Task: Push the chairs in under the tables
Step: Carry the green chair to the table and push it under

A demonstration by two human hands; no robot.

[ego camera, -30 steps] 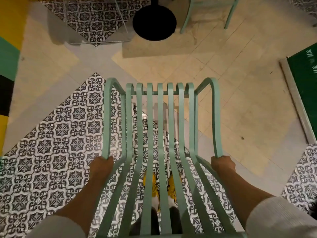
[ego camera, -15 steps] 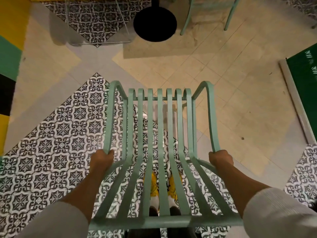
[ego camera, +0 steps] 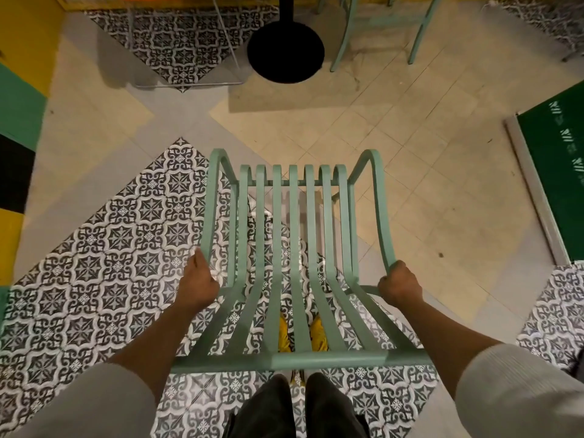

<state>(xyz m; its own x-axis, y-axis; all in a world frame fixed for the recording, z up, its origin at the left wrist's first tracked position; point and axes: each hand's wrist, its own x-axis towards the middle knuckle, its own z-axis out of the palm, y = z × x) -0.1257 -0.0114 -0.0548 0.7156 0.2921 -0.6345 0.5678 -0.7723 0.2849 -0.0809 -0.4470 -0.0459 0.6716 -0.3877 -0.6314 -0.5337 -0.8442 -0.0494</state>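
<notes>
The floor (ego camera: 395,159) is made of plain beige tiles mixed with areas of black-and-white patterned tiles, and at the far left there is a wall (ego camera: 19,99) painted in yellow, green and black blocks. In the head view, a pale green slatted chair (ego camera: 297,248) stands in the middle, seen from above and from behind its backrest, with its seat pointing to the far side. The left hand (ego camera: 197,284) is closed around the left armrest of the chair, and the right hand (ego camera: 399,284) is closed around the right armrest, so both hands grip the frame. The arms come from light grey sleeves (ego camera: 518,390) at the near edge. Between the slats, yellow shoes (ego camera: 317,335) and dark trousers (ego camera: 300,406) of the person are visible under the chair back. On the far side, well apart from the chair, the round black base (ego camera: 286,52) of a table rests on the floor with its post going up out of the picture. Just right of this base, the legs of a second green chair (ego camera: 379,30) are visible. At the right edge lies a dark green board (ego camera: 559,172) with a pale frame.
</notes>
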